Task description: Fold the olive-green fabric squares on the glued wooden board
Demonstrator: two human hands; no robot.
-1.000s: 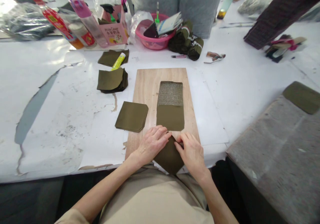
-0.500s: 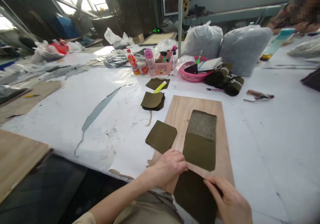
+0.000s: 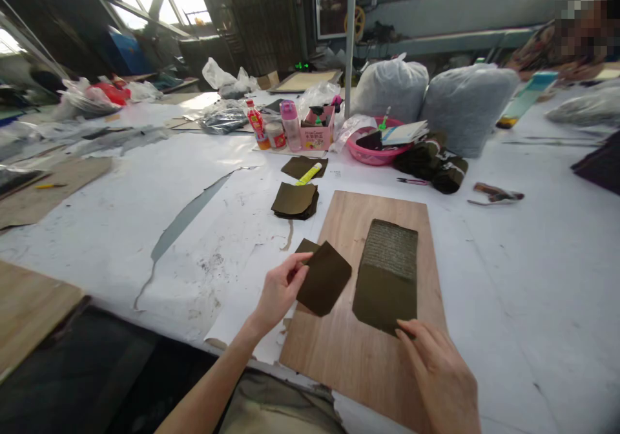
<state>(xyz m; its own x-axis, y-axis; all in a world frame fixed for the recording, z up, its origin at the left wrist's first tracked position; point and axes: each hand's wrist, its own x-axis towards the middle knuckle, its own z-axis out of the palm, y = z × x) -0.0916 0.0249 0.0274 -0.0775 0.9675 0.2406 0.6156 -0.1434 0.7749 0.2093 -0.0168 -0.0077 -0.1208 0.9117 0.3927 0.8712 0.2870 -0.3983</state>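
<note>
A: While the left hand [image 3: 278,292] pinched one olive patch [image 3: 323,278] mid-frame, over the board's [image 3: 349,363] left edge, where was the right hand [image 3: 438,372]?
B: Lower right, grip open, fingers flat on the olive panel [image 3: 386,292]. Looked early: one panel laid, stack [image 3: 294,200] on the counter [image 3: 145,182] untouched.

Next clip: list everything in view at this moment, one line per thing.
Table: one, white, underneath everything.
Board: one, wooden, near table edge.
Fabric strip: one, olive with grey patch, on board.
Fabric piece: one, olive, pinched in left hand.
Fabric stack: one, olive, beyond board's left corner.
Glue stick: one, yellow, on fabric behind stack.
Bowl: one, pink, far side.
Sacks: two, grey, behind bowl.
Left hand: one, holds fabric piece.
Right hand: one, over board, fingertips at strip.
</note>
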